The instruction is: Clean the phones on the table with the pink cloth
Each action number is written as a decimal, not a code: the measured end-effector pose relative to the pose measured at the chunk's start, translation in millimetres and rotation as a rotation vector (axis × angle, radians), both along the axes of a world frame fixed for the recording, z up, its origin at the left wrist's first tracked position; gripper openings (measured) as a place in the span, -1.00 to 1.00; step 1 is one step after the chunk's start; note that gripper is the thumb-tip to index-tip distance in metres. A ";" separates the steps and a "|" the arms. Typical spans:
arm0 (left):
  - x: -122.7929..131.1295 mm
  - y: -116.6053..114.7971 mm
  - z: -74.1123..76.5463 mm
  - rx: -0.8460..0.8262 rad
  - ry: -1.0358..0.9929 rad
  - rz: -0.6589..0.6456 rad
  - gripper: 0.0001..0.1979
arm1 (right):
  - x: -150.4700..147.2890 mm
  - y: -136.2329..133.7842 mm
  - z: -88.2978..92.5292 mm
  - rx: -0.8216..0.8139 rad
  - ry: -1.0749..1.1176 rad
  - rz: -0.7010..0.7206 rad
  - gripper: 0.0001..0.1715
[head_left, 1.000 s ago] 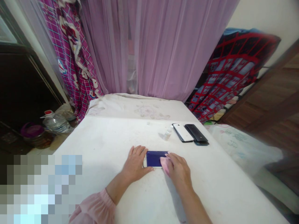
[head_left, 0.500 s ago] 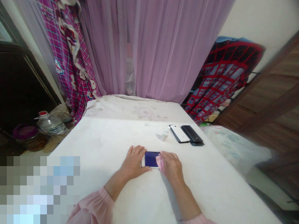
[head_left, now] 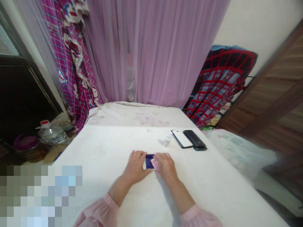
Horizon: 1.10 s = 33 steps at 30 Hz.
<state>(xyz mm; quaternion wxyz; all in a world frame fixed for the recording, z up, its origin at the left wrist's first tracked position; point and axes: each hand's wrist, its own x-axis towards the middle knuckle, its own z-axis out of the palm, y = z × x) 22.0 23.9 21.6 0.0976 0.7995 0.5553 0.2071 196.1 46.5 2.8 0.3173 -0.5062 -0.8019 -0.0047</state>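
A phone with a dark blue screen (head_left: 149, 161) lies flat on the white table (head_left: 106, 151), mostly covered by my hands. My left hand (head_left: 136, 166) rests on its left end, fingers curled over the edge, holding it in place. My right hand (head_left: 165, 164) presses a small pink cloth (head_left: 154, 163) onto the screen, fingers closed over the cloth. Only a narrow strip of the screen shows between the two hands.
A white phone (head_left: 181, 138) and a black phone (head_left: 195, 140) lie side by side at the right rear of the table, with a small white bottle (head_left: 167, 141) next to them. A water jug (head_left: 50, 132) stands on the floor at left. Purple curtains (head_left: 153, 53) hang behind.
My right hand has slid the pink cloth leftward across the screen, towards my left hand, so much less of the blue screen shows. My left hand stayed on the phone's left end.
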 end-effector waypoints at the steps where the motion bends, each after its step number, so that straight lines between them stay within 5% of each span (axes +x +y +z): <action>1: -2.5 1.1 0.1 -0.002 0.008 0.006 -0.41 | -3.0 3.0 0.2 -0.005 -0.002 0.010 -0.77; 7: -11.9 7.9 1.2 -0.051 0.039 0.020 -0.39 | -3.2 15.6 0.3 -0.043 -0.013 0.003 -0.77; 14: -8.3 13.7 6.9 -0.120 0.063 0.004 -0.36 | 16.2 13.6 1.7 -0.018 -0.054 -0.197 -0.70; 24: -9.3 14.8 -4.7 0.004 0.017 -0.033 -0.37 | -21.8 14.8 0.0 0.023 -0.024 -0.051 -0.76; 33: -11.9 16.7 -6.5 -0.021 0.018 -0.043 -0.35 | 7.5 10.7 2.2 0.108 0.022 -0.130 -0.78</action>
